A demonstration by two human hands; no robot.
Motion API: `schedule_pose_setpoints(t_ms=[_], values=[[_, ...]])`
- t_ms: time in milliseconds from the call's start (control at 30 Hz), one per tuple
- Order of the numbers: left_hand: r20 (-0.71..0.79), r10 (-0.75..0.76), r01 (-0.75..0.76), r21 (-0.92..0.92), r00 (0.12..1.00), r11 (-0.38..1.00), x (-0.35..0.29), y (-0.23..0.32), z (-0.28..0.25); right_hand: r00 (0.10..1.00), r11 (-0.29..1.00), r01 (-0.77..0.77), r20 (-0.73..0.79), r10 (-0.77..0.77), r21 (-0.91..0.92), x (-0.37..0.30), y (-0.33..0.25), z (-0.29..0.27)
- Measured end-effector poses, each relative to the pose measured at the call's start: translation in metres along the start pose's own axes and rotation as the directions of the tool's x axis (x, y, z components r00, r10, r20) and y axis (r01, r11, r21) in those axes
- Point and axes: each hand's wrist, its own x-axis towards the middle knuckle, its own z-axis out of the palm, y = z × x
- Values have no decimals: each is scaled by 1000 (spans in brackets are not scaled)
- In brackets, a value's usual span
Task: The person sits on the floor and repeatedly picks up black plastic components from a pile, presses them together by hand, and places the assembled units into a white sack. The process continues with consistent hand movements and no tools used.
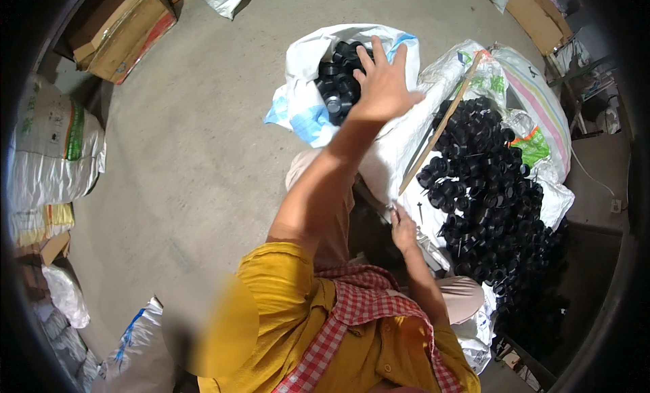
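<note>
My left hand [386,81], fingers spread, reaches over a white sack [298,61] with blue patches. Inside that sack lie many round black plastic caps [334,88]; the hand covers part of the opening. My right hand [404,230] is closed at the near edge of a white sheet [389,162], close to the lower end of a wooden strip [443,122]. What its fingers hold, I cannot make out. To the right, a large heap of black plastic parts [481,183] is spread over white sacking, some with thin stems.
A striped woven sack [542,101] lies behind the heap. Cardboard boxes [128,40] stand at the far left, and another box [538,17] at the far right. Stuffed sacks [54,142] line the left side. A white cable [596,173] hangs at right.
</note>
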Motion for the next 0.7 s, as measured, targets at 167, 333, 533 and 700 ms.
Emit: schedule_pose_setpoints(t_ms=[167, 333, 533, 700], values=[[-226, 44, -162, -540, 973, 826, -46, -71, -77, 960, 976, 203, -180, -215, -79, -4, 6, 7], [-164, -370, 234, -532, 914, 814, -130, -206, -76, 968, 977, 211, -142, -206, 24, -2, 0, 5], [50, -835, 798, -333, 548, 503, -337, -405, 19, 954, 954, 274, -91, -285, -120, -2, 67, 34], [165, -974, 986, -85, 157, 145, -467, -493, 55, 952, 971, 206, -204, -228, -122, 0, 76, 39]])
